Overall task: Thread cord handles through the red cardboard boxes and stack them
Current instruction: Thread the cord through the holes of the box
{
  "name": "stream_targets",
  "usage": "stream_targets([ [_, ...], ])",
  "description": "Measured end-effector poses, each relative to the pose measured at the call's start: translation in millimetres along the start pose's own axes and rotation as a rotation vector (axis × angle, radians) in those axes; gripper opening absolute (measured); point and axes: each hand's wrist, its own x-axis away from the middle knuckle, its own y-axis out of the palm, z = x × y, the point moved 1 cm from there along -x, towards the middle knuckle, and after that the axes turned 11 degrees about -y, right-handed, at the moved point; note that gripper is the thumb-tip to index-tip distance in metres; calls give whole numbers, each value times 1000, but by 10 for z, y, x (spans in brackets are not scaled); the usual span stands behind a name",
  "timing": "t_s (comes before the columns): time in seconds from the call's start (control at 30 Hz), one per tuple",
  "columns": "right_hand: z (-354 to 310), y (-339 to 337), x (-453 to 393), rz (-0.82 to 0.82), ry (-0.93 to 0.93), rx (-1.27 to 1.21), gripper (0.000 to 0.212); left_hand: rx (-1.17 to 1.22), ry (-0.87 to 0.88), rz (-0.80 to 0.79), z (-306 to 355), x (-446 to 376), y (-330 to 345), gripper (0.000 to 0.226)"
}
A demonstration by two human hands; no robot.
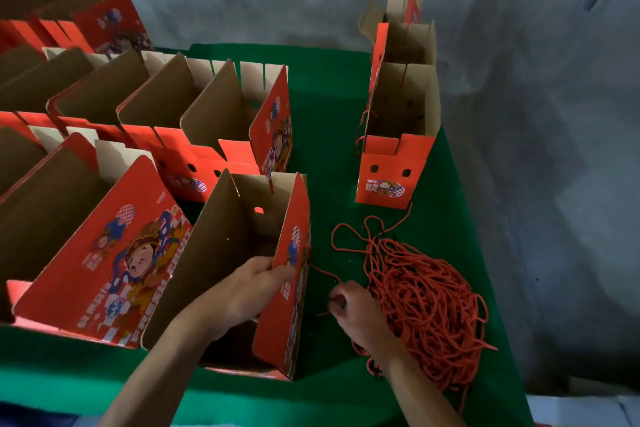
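An open red cardboard box (pixel 239 253) stands at the front of the green table (pixel 325 114). My left hand (pixel 249 291) grips the top edge of its right wall from inside. Just right of that wall, my right hand (pixel 353 308) pinches a red cord (pixel 323 270) that runs up to a hole in the wall. A tangled pile of red cords (pixel 426 305) lies beside my right hand. Nested red boxes (pixel 398 135) stand in a stack at the back right, one cord hanging from their left side.
Rows of open red boxes (pixel 138 121) fill the left half of the table, packed close together. Loose cord loops (pixel 363 229) trail between the pile and the stack. A grey wall runs behind and to the right. The table's front edge lies under my forearms.
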Motion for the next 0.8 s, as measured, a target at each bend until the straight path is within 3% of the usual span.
stream_targets([
  [0.1,-84,213,-43,-185,-100,242,31,-25,-13,0,20,-37,-38,25],
  [0.2,-113,308,-84,-135,-151,416,23,-60,-12,14,8,-49,-101,36],
  [0.4,-86,382,-33,-92,-182,453,21,3,-7,-27,-46,-53,-267,41],
  [0.47,-145,321,-9,-8,-165,329,19,37,-1,-50,-61,-37,-298,54],
  [0.63,-590,-49,166,172,-40,-645,4,102,19,-95,-98,-23,-396,54],
  [0.8,-905,-217,269,208,-61,-838,6,96,1,-133,-87,-39,-385,45],
])
